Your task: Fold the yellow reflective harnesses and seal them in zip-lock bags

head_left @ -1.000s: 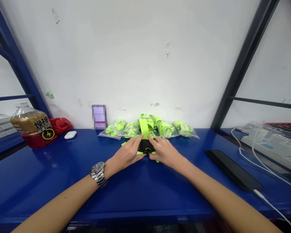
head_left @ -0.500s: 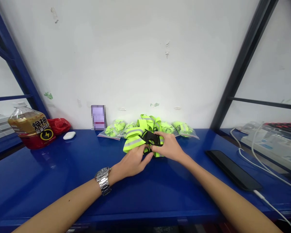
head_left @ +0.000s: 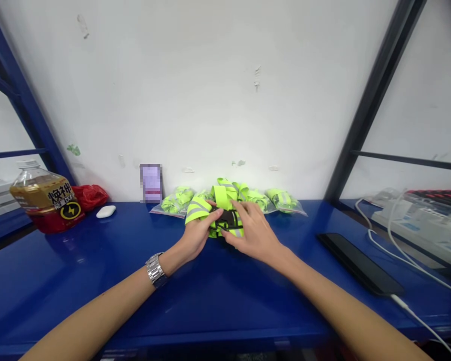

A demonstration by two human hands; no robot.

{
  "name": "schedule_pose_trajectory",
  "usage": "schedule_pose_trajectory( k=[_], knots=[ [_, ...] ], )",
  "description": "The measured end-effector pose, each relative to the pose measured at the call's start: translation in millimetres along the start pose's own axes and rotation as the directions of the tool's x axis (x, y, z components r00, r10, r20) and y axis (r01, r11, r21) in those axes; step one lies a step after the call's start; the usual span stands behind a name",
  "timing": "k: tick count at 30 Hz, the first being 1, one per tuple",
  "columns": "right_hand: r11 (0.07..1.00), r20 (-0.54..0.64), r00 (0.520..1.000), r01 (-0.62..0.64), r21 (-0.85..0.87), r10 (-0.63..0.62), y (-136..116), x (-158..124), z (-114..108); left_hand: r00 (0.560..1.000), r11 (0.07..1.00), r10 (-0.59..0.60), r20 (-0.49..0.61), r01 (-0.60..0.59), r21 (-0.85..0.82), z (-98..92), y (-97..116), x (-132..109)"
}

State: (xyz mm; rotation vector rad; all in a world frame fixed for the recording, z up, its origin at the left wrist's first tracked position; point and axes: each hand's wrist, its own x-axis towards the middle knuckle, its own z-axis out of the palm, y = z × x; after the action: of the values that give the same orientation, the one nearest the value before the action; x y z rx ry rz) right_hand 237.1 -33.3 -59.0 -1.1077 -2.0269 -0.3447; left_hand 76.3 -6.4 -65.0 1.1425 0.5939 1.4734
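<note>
Neon-yellow reflective vest (head_left: 198,210), out of any bag, bunched up on the blue steel bench (head_left: 97,301) close to the wall, its straps standing loose at the top and a black plastic buckle (head_left: 228,218) showing in the middle. Left hand (head_left: 199,233) clenched around a folded reflective band, fingers pressing it against the bundle. Right hand (head_left: 253,234) open, fingers spread over the buckle, firmness of contact impossible to tell. Already done, by the look of it: vests rolled tight in four zip bags (head_left: 175,203), lined up along the wall. Left over: this one vest, only partly folded. Off to the sides, a plastic drink bottle (head_left: 47,198) and a black smartphone (head_left: 359,263).
</note>
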Motion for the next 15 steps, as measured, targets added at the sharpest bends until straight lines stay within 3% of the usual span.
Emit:
schedule_pose_trajectory(
  k=[2,3,6,7,8,9,11,13,15],
  knots=[
    [0.983,-0.204,0.962,0.180,-0.029,-0.182,-8.9,-3.1,1.2,0.997,0.999,-0.003,-0.081,-0.001,-0.044,7.1,5.7,4.2],
    [0.948,-0.259,0.914,0.316,-0.036,-0.314,-14.8,-5.2,2.7,0.993,0.998,-0.026,-0.118,0.019,-0.059,10.6,8.6,6.5],
    [0.735,-0.224,0.720,0.678,0.025,-0.657,-33.5,-12.6,11.1,0.976,0.987,-0.094,-0.196,0.065,-0.146,20.4,16.0,12.4],
    [0.705,-0.173,0.709,0.703,0.095,-0.684,-38.5,-14.8,14.7,0.974,0.980,-0.106,-0.198,0.069,-0.188,23.1,18.0,13.7],
    [0.733,-0.121,0.752,0.659,0.168,-0.648,-42.0,-16.4,18.2,0.975,0.971,-0.113,-0.189,0.068,-0.229,25.2,19.6,14.5],
    [0.799,-0.077,0.829,0.555,0.232,-0.554,-43.8,-17.1,21.1,0.979,0.962,-0.119,-0.164,0.072,-0.263,26.8,20.9,14.8],
    [0.923,-0.021,0.972,0.228,0.311,-0.233,-41.6,-16.0,24.2,0.985,0.950,-0.139,-0.100,0.104,-0.294,28.0,22.7,14.3],
    [0.934,0.009,0.997,-0.074,0.348,0.076,-32.8,-11.7,23.4,0.988,0.946,-0.142,-0.059,0.118,-0.303,26.9,23.5,12.8],
    [0.896,0.021,0.966,-0.246,0.368,0.257,-20.3,-6.5,20.6,0.992,0.949,-0.117,-0.046,0.098,-0.301,24.4,23.3,11.2]
  ],
)
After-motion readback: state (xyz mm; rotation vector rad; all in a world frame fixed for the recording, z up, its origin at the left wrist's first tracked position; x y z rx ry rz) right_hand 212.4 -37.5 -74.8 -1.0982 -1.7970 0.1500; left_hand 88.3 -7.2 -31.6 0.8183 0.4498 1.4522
